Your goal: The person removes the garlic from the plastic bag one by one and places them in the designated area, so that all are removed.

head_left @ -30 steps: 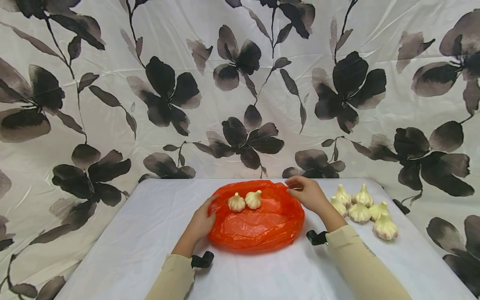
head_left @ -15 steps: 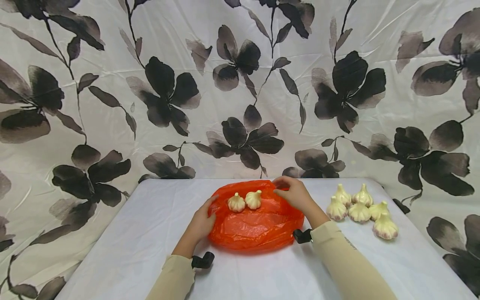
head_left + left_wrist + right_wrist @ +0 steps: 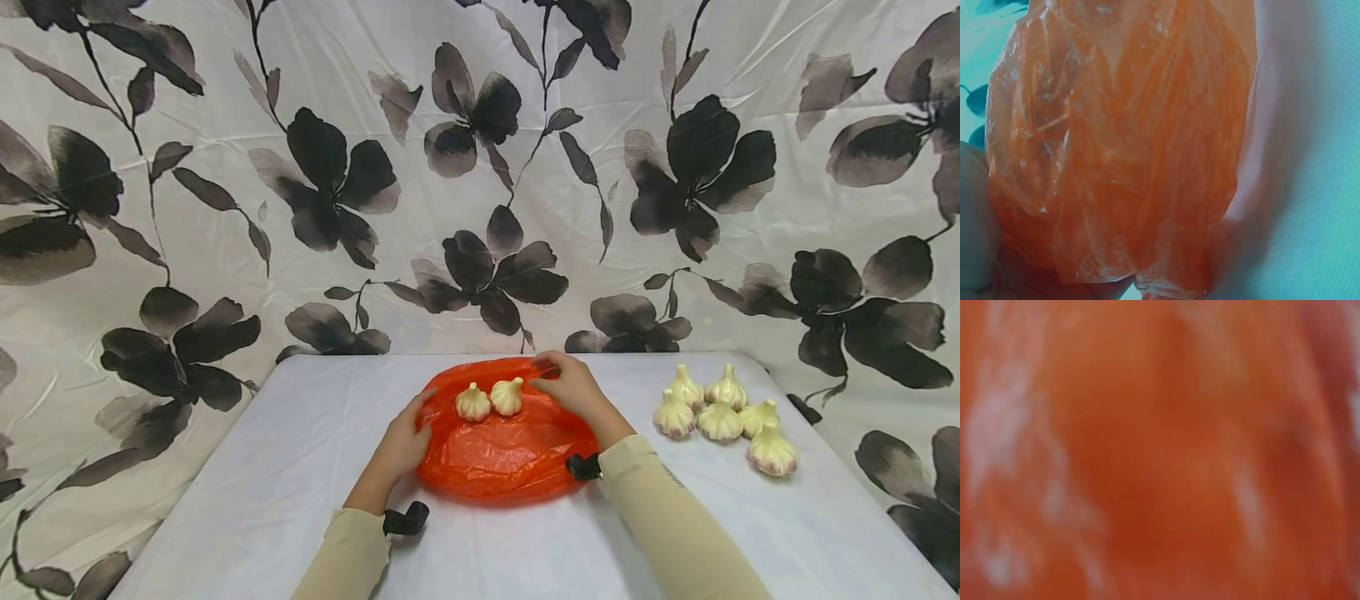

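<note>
A red plastic bag (image 3: 487, 446) lies spread with its mouth open at the middle of the table in the head view. Two white garlic bulbs, a left one (image 3: 472, 403) and a right one (image 3: 507, 397), sit side by side within its far part. My left hand (image 3: 401, 437) grips the bag's left edge; in the left wrist view crinkled bag plastic (image 3: 1135, 144) hides part of that hand. Over the bag's far right side is my right hand (image 3: 573, 387), its fingers bent and parted near the right bulb, with nothing seen between them. Blurred red plastic fills the right wrist view.
Several more garlic bulbs (image 3: 720, 421) stand in a cluster on the right side of the white-covered table (image 3: 300, 467). Behind the table's far edge hangs a pale cloth (image 3: 480, 325) with dark flowers.
My right hand has moved left, from the bag's far right rim to over the bag, closer to the right garlic bulb. The left hand, bag and bulbs stay in place.
</note>
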`<state>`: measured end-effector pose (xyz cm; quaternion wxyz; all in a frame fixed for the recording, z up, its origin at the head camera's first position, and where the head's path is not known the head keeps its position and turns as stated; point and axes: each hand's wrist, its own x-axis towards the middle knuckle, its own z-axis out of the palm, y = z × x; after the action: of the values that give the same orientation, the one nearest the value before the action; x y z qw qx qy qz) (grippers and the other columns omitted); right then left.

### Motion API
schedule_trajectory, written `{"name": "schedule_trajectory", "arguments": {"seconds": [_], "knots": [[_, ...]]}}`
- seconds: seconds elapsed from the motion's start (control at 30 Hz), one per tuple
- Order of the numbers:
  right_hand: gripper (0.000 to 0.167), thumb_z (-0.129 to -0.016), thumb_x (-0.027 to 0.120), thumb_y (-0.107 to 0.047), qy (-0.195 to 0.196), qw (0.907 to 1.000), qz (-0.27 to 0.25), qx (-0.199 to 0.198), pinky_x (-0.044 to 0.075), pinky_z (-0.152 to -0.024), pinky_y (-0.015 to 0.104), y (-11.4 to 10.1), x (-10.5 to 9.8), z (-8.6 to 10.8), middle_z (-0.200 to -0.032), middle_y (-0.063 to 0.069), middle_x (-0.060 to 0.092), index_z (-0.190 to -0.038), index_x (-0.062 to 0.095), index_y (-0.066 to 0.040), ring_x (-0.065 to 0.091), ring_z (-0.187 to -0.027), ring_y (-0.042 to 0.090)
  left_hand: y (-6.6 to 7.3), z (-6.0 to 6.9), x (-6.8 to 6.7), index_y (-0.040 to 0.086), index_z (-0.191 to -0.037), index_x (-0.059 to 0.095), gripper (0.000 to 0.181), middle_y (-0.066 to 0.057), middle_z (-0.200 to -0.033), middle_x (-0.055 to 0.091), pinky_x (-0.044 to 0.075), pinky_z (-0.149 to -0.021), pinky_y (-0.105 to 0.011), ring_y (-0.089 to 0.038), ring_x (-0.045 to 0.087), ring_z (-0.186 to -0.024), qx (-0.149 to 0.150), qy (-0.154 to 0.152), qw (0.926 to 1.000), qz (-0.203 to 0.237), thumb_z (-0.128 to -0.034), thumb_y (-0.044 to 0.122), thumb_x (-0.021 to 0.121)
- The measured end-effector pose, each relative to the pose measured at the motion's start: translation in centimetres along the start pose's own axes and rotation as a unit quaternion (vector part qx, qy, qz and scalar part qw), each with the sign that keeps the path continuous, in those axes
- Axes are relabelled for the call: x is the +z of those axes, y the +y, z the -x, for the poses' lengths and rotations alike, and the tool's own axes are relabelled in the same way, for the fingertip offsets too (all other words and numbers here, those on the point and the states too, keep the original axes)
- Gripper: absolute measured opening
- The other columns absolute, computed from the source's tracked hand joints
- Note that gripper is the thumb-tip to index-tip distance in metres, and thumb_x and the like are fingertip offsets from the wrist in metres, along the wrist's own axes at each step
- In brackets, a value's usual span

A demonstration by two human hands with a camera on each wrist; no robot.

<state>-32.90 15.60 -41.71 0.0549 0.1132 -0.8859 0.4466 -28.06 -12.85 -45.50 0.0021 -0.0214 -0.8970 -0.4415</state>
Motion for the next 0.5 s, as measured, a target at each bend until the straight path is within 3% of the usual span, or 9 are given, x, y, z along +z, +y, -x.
{"name": "schedule_trajectory", "arguments": {"seconds": [0.3, 0.5], "knots": [[0.035, -0.085, 0.073, -0.024, 0.008, 0.9993, 0.007, 0.036, 0.054, -0.093, 0.041, 0.3, 1.8, -0.8, -0.116, 0.008, 0.068, -0.118, 0.066, -0.014, 0.065, -0.106, 0.025, 0.0, -0.2, 0.0, 0.027, -0.149, 0.036, 0.058, -0.012, -0.152, 0.04, 0.038, -0.107, -0.06, -0.036, 0.044, -0.135, -0.006, -0.004, 1.0, 0.0, -0.0951, 0.007, 0.047], [0.034, -0.087, 0.071, -0.021, 0.002, 0.9994, 0.006, 0.033, 0.053, -0.095, 0.04, 0.2, 2.8, -1.1, -0.115, 0.007, 0.069, -0.119, 0.066, -0.009, 0.065, -0.106, 0.024, 0.2, -0.2, -0.2, 0.026, -0.149, 0.035, 0.058, -0.012, -0.151, 0.041, 0.04, -0.107, -0.059, -0.035, 0.046, -0.132, -0.008, -0.008, 0.9999, -0.001, -0.0947, 0.008, 0.047]]}}
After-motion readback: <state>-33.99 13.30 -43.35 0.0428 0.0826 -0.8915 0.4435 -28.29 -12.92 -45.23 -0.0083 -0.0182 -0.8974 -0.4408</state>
